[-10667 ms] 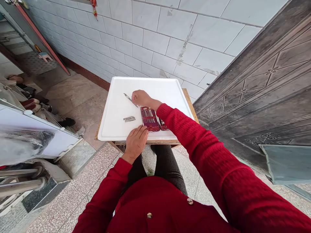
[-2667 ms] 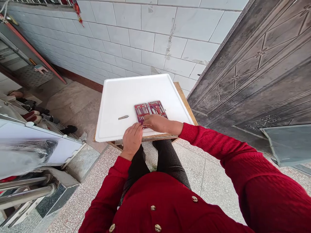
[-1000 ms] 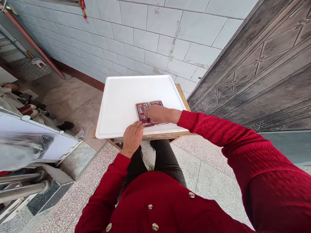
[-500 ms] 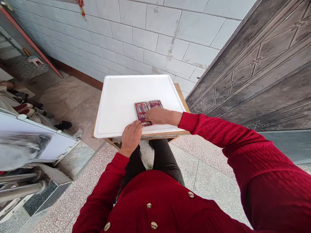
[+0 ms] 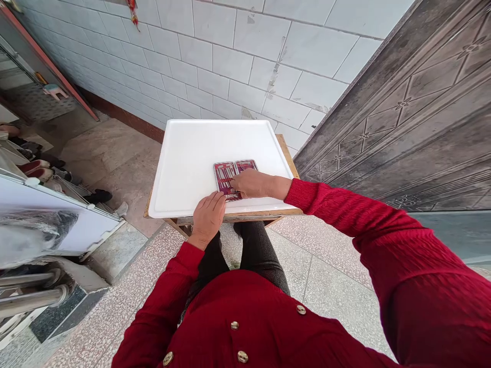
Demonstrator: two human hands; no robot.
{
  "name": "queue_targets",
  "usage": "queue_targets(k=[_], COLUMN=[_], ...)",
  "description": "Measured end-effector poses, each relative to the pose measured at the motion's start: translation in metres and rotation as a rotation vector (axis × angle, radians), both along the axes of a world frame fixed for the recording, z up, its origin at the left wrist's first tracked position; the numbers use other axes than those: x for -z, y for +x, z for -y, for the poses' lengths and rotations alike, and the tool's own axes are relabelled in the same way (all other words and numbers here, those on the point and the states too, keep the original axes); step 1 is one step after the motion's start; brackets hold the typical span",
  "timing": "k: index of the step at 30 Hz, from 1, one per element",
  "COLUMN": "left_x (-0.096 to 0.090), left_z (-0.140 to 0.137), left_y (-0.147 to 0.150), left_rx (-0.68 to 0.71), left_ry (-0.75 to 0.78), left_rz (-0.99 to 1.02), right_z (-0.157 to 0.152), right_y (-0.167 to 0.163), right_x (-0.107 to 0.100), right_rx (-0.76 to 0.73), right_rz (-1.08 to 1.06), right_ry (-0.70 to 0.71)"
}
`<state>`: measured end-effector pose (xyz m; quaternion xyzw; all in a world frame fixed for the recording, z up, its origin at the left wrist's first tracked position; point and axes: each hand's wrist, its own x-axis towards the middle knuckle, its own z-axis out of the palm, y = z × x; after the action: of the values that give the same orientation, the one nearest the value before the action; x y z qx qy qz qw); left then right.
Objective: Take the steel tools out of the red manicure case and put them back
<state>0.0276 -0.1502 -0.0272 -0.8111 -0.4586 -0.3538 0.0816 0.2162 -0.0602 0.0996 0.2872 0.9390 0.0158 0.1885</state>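
Observation:
An unfolded manicure set case (image 5: 224, 173) with a dark red lining lies on the white board (image 5: 192, 153), near its front edge. Several slim metal tools sit in a row in its left half. My left hand (image 5: 209, 210) rests with outstretched fingers at the case's near left corner, the fingertips touching it. Above the middle of the case is my right hand (image 5: 251, 183), its fingers bent and pinched together over the tools. Whatever is between those fingers is too small to make out. My right hand covers much of the case's right half.
The board lies on a small wooden table (image 5: 287, 153). Behind it rises a white tiled wall (image 5: 226, 61); on the right stands a grey patterned metal door (image 5: 402, 122). Shoes (image 5: 38, 168) sit on a rack to the left.
The camera view has shifted slightly. Both hands keep nearly the same places on the case, and I see no tool lifted out.

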Motion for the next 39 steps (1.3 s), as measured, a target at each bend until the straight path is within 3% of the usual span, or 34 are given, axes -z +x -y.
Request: queue_targets(k=[9, 19, 29, 39], left_x=[0.0, 0.0, 0.0, -0.002], left_z=[0.0, 0.0, 0.001, 0.001], left_y=[0.0, 0.0, 0.0, 0.001], left_rx=[0.001, -0.001, 0.009, -0.019], left_ry=[-0.007, -0.021, -0.016, 0.024], left_rz=[0.008, 0.019, 0.013, -0.023], right_z=[-0.001, 0.003, 0.003, 0.001], right_y=[0.002, -0.002, 0.0, -0.012], right_x=[0.008, 0.002, -0.001, 0.001], right_rx=[0.015, -0.048, 0.018, -0.038], right_rz=[-0.017, -0.012, -0.004, -0.054], right_ry=[0.018, 0.015, 0.002, -0.029])
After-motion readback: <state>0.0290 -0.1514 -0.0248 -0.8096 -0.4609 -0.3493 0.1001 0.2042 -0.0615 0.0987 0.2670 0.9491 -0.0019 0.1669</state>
